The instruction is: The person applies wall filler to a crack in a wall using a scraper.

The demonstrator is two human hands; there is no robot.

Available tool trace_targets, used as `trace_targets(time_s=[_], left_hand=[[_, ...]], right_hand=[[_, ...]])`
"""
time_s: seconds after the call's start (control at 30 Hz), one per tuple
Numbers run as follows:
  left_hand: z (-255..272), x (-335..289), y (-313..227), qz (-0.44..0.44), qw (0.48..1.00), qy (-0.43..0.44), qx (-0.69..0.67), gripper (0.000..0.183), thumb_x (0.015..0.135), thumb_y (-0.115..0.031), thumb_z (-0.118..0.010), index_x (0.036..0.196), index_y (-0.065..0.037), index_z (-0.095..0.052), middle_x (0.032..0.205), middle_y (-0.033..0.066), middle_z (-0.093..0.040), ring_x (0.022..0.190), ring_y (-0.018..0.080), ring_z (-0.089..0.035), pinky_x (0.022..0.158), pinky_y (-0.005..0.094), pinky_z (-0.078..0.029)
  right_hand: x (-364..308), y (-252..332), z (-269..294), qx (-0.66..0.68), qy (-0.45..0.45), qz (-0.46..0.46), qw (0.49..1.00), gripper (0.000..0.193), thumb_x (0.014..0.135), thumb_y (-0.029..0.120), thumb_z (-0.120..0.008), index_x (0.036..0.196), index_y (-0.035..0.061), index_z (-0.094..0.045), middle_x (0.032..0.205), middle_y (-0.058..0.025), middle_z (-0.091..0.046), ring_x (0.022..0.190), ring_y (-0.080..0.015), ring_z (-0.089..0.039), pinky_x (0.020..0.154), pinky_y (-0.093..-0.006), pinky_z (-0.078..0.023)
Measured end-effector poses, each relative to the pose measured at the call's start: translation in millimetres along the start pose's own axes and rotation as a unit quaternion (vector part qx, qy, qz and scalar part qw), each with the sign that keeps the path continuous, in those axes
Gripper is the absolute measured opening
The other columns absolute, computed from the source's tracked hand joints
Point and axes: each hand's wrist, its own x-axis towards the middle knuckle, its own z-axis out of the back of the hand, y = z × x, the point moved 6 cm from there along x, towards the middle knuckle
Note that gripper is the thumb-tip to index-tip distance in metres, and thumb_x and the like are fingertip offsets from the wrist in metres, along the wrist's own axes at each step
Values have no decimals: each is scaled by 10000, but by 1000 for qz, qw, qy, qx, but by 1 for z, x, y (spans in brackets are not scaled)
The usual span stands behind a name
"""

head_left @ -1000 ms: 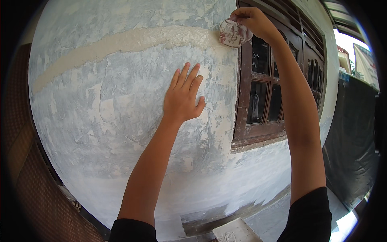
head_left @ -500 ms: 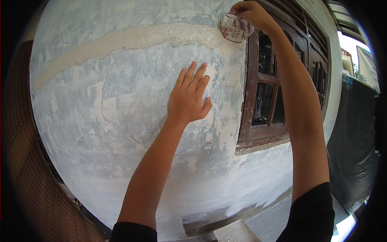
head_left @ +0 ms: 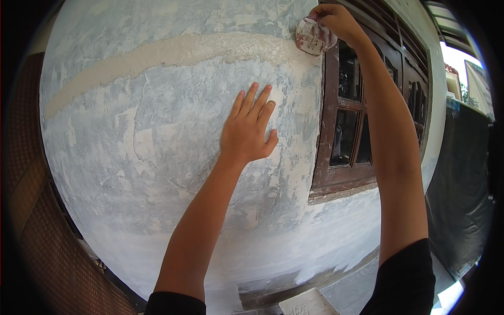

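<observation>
Up at the top, my right hand (head_left: pixel 340 22) grips a rounded flat putty scraper (head_left: pixel 315 41), reddish and smeared with whitish filler. The scraper lies against the wall (head_left: pixel 184 115) beside the upper left of the window frame (head_left: pixel 329 105). A beige band of wet-looking filler (head_left: pixel 173 52) runs leftward from it across the grey-white patchy wall. Lower down, my left hand (head_left: pixel 245 132) rests flat on the wall with fingers spread, holding nothing. The fingertips of my right hand are partly hidden behind the scraper's top edge.
The dark brown wooden window with glass panes (head_left: pixel 346 131) fills the right side. At the bottom sits a putty-smeared pale tray or board (head_left: pixel 308 303). A woven brown panel (head_left: pixel 58 247) stands at left, and black sheeting (head_left: pixel 459 184) hangs at far right.
My right hand and the scraper have slid slightly to the right, toward the window frame. My left hand stays in place on the wall; the view has shifted slightly.
</observation>
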Motion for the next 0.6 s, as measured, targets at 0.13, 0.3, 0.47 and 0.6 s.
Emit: trace_targets(time_s=[0.13, 0.3, 0.47, 0.6], left_hand=[[-1, 1, -3, -2, 1000, -1, -3, 492, 749, -226, -643, 1197, -31, -592, 1530, 153, -444, 1456, 383, -343, 1192, 537, -264], [1, -1, 0, -3, 1000, -3, 2, 490, 749, -223, -644, 1196, -29, -593, 1527, 153, -448, 1455, 385, -345, 1193, 533, -265], [-2, 0, -3, 1, 1000, 1, -4, 486, 747, -218, -647, 1191, -25, -596, 1527, 154, -450, 1455, 385, -345, 1192, 532, -267], [-1, 0, -2, -2, 1000, -2, 1, 484, 751, -219, -648, 1194, -30, -596, 1529, 150, -447, 1456, 382, -343, 1193, 531, -265]], right_hand=[[-1, -12, 5, 77, 11, 13, 997, 229, 701, 29, -613, 892, -27, -725, 772, -65, -680, 718, -164, -604, 693, -308, -506], [-4, -2, -15, 5, 25, 28, 999, 240, 691, 0, -601, 893, -33, -726, 757, -67, -677, 723, -165, -607, 704, -316, -505], [-3, -15, 0, 70, 11, 18, 997, 238, 700, 6, -582, 889, -40, -720, 755, -72, -673, 731, -172, -603, 714, -331, -503], [-5, -10, -13, 53, 48, 29, 997, 219, 717, -23, -561, 881, -47, -704, 748, -71, -657, 725, -171, -593, 699, -327, -495]])
